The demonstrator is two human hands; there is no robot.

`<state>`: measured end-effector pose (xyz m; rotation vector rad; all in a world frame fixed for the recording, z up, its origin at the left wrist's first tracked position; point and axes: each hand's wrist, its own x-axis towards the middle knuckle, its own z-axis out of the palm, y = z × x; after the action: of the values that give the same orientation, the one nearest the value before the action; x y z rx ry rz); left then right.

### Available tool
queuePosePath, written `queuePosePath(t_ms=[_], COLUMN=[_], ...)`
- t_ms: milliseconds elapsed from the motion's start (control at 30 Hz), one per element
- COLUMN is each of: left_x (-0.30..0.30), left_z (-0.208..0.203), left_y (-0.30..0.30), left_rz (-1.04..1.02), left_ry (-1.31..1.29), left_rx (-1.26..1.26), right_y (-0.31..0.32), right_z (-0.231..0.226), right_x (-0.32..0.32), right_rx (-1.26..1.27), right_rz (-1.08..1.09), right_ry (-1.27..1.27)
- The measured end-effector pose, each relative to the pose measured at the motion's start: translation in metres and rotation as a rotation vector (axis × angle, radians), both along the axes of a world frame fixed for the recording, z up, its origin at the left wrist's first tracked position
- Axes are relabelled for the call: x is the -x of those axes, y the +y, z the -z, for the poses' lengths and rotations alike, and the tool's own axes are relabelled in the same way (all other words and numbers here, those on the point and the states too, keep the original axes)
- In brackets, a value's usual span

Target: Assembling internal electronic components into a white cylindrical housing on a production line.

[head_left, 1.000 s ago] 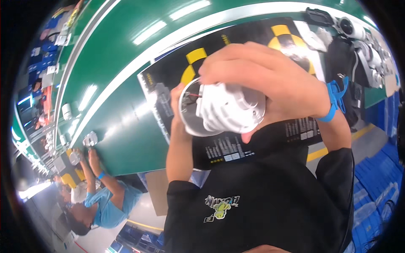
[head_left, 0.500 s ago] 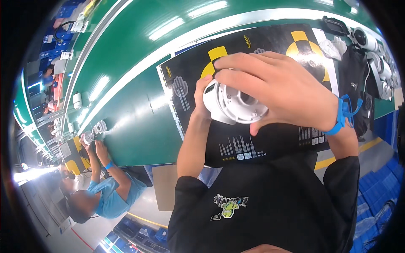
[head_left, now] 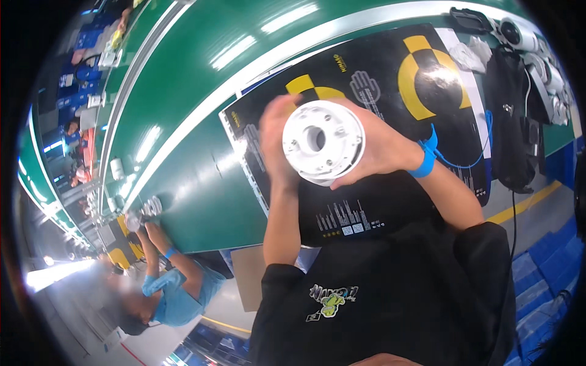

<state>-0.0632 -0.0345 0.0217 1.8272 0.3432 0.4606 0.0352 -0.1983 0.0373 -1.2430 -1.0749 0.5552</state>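
Observation:
A white round camera housing [head_left: 296, 160] is held up above the dark printed mat, its open end with a central hole and small screw posts turned toward me. My left hand [head_left: 277, 137] is closed round its left side, a little smeared by motion. From the right, my right hand [head_left: 383, 145] wraps the housing, with the thumb along its lower edge and most fingers hidden behind it. Round my right wrist sits a blue wrist strap [head_left: 426, 156] with a coiled cord running off to the right.
The black and yellow mat [head_left: 366, 64] lies on a green bench [head_left: 189, 201]. At the right are crumpled white wipes [head_left: 469, 56], a black bag [head_left: 510, 116] and several white cameras [head_left: 519, 33]. A co-worker in a blue shirt [head_left: 183, 299] handles parts at the left.
The housing has moved slightly left and turned so its open end faces me more squarely. My right hand has slid lower along its right side, and the strap's cord now shows stretched out.

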Motion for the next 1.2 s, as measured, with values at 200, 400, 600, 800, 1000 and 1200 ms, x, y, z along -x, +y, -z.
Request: queuePosePath(t_ms=[200, 400, 600, 800, 1000, 1200], left_x=[-0.026, -0.013, -0.016, -0.023, -0.11, -0.184], left_z=[-0.076, -0.083, -0.079, -0.075, -0.047, 0.026], left_y=[-0.009, -0.022, -0.03, -0.02, 0.063, 0.127], left_rz=[0.637, 0.508, 0.594, 0.579, -0.355, -0.294], left_ry=[-0.276, -0.111, -0.039, 0.182, -0.238, -0.087], left_rx=[-0.696, -0.843, -0.861, -0.793, -1.277, -1.697], right_y=[-0.008, -0.015, -0.015, -0.014, -0.005, 0.006], right_z=[0.009, 0.013, 0.008, 0.02, 0.042, 0.052], right_x=[-0.008, -0.003, -0.007, -0.008, -0.019, -0.004], right_rx=[0.067, 0.093, 0.159, 0.115, 0.274, 0.597], right_rz=[-0.107, 0.039, 0.029, 0.239, 0.696, 0.73], right_ry=[-0.029, -0.129, -0.133, -0.179, -0.54, -0.699])
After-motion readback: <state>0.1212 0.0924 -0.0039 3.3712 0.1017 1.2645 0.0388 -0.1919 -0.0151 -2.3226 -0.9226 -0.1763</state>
